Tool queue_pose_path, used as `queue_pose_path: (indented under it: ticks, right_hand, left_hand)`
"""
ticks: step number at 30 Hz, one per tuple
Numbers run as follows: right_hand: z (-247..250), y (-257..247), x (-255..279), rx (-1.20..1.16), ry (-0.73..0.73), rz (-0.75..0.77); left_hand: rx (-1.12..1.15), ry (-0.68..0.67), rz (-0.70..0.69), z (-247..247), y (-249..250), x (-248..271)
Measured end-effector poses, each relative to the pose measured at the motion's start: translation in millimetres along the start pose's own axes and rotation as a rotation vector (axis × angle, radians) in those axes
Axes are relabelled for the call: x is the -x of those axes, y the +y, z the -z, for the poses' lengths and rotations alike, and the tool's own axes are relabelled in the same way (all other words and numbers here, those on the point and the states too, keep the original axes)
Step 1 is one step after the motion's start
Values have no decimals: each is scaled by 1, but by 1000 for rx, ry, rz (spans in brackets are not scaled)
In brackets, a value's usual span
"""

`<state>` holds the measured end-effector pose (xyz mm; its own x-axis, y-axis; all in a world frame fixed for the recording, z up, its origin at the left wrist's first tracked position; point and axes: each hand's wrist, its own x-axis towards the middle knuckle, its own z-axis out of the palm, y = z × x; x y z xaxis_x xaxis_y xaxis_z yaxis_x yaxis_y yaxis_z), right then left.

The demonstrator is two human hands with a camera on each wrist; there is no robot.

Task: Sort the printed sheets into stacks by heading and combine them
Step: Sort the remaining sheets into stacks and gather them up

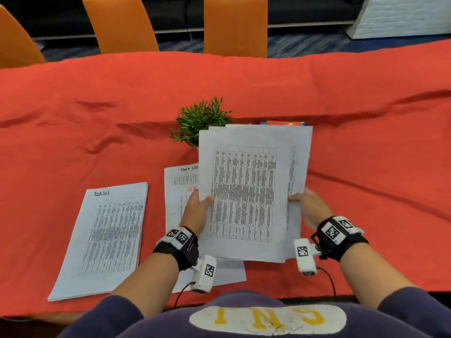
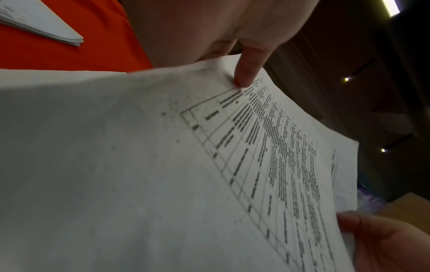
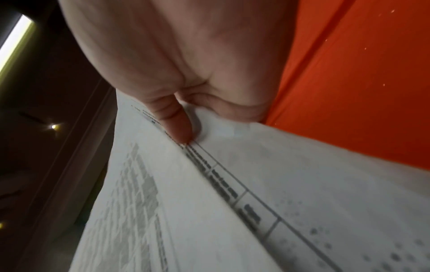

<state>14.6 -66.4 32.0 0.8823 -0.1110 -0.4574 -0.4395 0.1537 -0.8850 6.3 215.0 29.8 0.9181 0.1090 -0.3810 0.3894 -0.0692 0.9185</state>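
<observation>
while both forearms reach forward from the bottom of the head view, the left hand (image 1: 197, 214) grips the left edge of a held bundle of sheets (image 1: 246, 191), its thumb laid across the printed face and its fingers hidden behind the paper; the left wrist view shows that thumb (image 2: 246, 73) pressing the top sheet near the table grid. the right hand (image 1: 311, 208) pinches the right edge of the same bundle, thumb on top of the fanned under-sheets, and in the right wrist view its thumb (image 3: 177, 127) sits right on the edge of the upper sheet while the remaining fingers are out of sight beneath. the bundle is raised off the table, tilted toward the person, at the centre of the head view, with several sheets slipped sideways toward 3 o'clock. its print is a dense grid too blurred to read, and no heading can be made out on the top sheet. at 8 o'clock from the bundle a stack headed "task list" (image 1: 107, 240) lies flat on the red tablecloth (image 1: 97, 118), well apart from the hands. a second sheet with a handwritten heading (image 1: 178, 189) lies just beneath the left hand, mostly covered by the hand and the bundle, so its heading is cut off. at 12 o'clock a small green plant (image 1: 200, 120) stands behind the bundle, its pot hidden, and beside it something orange and purple (image 1: 283, 123) peeks over the paper's top edge, too covered to identify. orange chairs (image 1: 234, 25) line the table's far side.
</observation>
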Motion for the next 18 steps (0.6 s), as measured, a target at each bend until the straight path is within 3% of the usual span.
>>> queue_pose_path:
  ticks: [3,8,14,18]
  right_hand:
    - [-10,7,-1,80,84,-62]
    - [-24,11,3,-78,-182,-75]
    - [-31,20,-5,258,-83,11]
    - [-14,27,-12,347,16,34]
  left_hand:
    - [-43,-3,3,-2,-3,-1]
    - [-70,29,-10,-5,-1,-3]
    - [-59,-21,-16,-1,-15,-8]
    - [-593,73,35,26,-51,-17]
